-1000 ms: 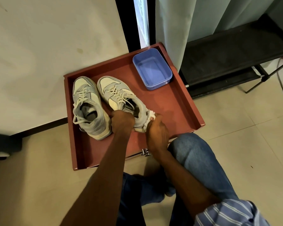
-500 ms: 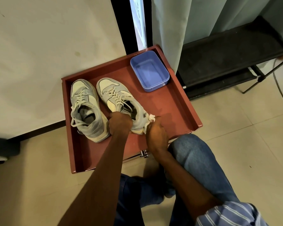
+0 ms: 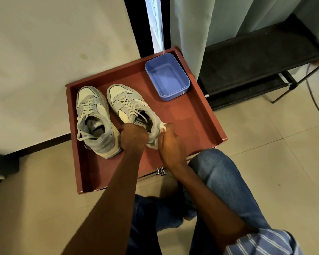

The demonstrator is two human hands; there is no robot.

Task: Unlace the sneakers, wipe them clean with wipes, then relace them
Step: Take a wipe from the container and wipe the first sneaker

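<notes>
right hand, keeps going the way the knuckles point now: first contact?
The right hand, gripping a white wipe, points up-left at the right sneaker; its heel looks like first contact, probably already touching. Depth is unclear.

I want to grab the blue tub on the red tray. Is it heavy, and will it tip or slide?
The blue tub looks like thin plastic with nothing inside, so it is probably light. It is low and wide with a flat bottom, so tipping seems unlikely. On the smooth red tray it may well slide if you push it.

Right sneaker (image 3: 129, 105) heel hidden behind hands; wipe (image 3: 163, 126) mostly covered, apparently.
</notes>
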